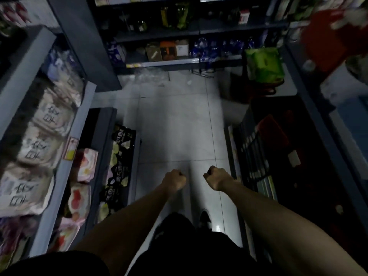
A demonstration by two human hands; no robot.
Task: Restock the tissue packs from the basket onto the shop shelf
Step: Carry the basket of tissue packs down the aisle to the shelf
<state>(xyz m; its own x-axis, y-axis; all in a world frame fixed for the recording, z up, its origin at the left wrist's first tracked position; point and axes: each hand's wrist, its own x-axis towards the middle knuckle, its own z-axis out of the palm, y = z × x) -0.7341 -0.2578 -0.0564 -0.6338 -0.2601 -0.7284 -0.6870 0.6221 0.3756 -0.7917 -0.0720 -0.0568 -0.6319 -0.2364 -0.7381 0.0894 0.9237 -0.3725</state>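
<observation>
Our left hand (175, 180) and right hand (216, 177) are fisted, empty; tissue packs (39, 148) line the shelf (84, 108) edge, well left.

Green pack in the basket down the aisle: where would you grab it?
Probably by its upper part, coming down from above. The green pack seems to stand upright with its top well clear of the basket, whose rim surrounds its lower end, so the sides down there look blocked.
</observation>
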